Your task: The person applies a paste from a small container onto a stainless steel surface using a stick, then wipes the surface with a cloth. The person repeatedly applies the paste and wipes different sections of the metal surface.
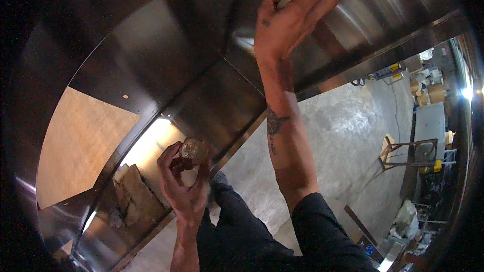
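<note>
My left hand is curled around a small round object with a dull, brownish-gold circular end, which looks like a can or jar; its exact kind is unclear. It is held over a bright strip of the metalwork. Stretched far up, my right hand is closed, its thumb and fingers pinched together close to a shiny sheet-metal panel. Something small or thin may be between those fingertips, but I cannot make it out. A crumpled brown cloth or paper lies on the metal beside my left hand.
Dark, glossy metal panels meet at a seam and surround an opening onto a wood-coloured board. Beyond the panel edge is a grey concrete floor. A metal-framed stand and cluttered equipment line the right side.
</note>
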The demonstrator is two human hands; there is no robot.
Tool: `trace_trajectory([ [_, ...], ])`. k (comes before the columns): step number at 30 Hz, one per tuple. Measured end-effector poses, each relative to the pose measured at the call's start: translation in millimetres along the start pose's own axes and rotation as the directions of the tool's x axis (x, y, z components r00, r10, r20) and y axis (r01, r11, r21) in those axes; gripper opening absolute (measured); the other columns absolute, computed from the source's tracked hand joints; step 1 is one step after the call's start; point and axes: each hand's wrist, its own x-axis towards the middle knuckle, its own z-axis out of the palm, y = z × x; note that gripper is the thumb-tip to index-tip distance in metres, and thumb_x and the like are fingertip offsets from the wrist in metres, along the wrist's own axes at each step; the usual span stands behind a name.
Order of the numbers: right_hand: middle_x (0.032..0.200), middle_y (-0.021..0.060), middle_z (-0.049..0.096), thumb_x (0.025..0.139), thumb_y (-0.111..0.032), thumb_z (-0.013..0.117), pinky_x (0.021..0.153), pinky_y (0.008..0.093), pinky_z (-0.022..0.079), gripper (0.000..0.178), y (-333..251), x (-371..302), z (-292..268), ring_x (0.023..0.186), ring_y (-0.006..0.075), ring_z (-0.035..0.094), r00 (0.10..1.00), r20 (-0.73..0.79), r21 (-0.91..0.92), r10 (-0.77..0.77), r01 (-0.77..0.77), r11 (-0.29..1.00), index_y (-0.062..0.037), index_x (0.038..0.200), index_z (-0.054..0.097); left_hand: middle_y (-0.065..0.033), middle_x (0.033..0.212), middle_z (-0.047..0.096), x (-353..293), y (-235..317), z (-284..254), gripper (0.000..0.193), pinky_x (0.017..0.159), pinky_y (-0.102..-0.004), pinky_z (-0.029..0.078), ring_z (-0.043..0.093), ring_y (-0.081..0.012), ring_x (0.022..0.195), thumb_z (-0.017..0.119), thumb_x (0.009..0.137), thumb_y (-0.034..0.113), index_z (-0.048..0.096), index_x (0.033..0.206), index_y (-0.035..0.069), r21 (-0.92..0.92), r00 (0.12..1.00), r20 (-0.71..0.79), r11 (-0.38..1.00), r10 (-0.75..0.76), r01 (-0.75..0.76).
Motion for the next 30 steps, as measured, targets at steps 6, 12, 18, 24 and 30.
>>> trace_trajectory([
  [6, 0.123, 0.0248, 0.045, 0.092, 0.008, 0.072, 0.089, 0.0516, 0.053, 0.029, -1, 2, 1, 0.109, 0.0439, 0.059, 1.0, 0.001, 0.004, 0.015, -0.015, 1.0, 0.0044, 0.116, 0.055, -0.0158, 0.141, 0.062, 1, 0, 1, 0.07, 0.088, -0.0334, 0.061, 0.072, -0.0236, 0.11, 0.091, 0.085, 0.001, 0.054, 0.144, 0.004, 0.01, 1.0, 0.015, 1.0, 0.025, -0.025],
  [12, 0.123, 0.0238, 0.045, 0.091, 0.009, 0.073, 0.085, 0.0496, 0.054, 0.03, 1, 0, 4, 0.105, 0.0417, 0.06, 1.0, -0.011, -0.031, 0.005, -0.005, 0.999, 0.0048, 0.115, 0.056, -0.0162, 0.142, 0.062, 1, -5, 1, 0.069, 0.087, -0.0331, 0.06, 0.072, -0.0234, 0.109, 0.09, 0.085, 0.002, 0.054, 0.144, 0.004, -0.005, 0.999, 0.031, 0.999, 0.041, -0.041],
  [18, 0.122, 0.0228, 0.046, 0.09, 0.008, 0.073, 0.084, 0.0491, 0.054, 0.029, -3, -1, 3, 0.105, 0.0405, 0.061, 0.996, 0.042, 0.039, 0.079, -0.08, 0.996, 0.0044, 0.113, 0.056, -0.0155, 0.142, 0.062, 1, -3, 2, 0.069, 0.086, -0.0333, 0.06, 0.071, -0.0227, 0.11, 0.091, 0.085, 0.002, 0.054, 0.143, 0.005, 0.007, 0.999, 0.046, 1.0, 0.004, -0.004],
  [24, 0.123, 0.024, 0.046, 0.09, 0.008, 0.073, 0.086, 0.052, 0.054, 0.029, -2, 1, 5, 0.108, 0.0435, 0.059, 1.0, -0.018, -0.084, -0.003, 0.002, 0.996, 0.0031, 0.114, 0.057, -0.0151, 0.141, 0.062, 1, -6, 2, 0.071, 0.085, -0.0333, 0.06, 0.07, -0.0229, 0.111, 0.091, 0.084, 0.002, 0.054, 0.144, 0.005, 0.016, 0.999, 0.035, 1.0, 0.016, -0.016],
  [30, 0.122, 0.0253, 0.047, 0.093, 0.005, 0.072, 0.088, 0.0526, 0.054, 0.026, -3, -1, 5, 0.109, 0.045, 0.058, 0.996, -0.013, -0.023, 0.084, -0.084, 0.996, 0.0027, 0.114, 0.057, -0.015, 0.143, 0.061, -2, -2, -1, 0.069, 0.085, -0.0322, 0.061, 0.07, -0.0233, 0.113, 0.09, 0.085, 0.001, 0.054, 0.143, 0.005, 0.026, 0.997, 0.057, 0.998, -0.053, 0.052],
])
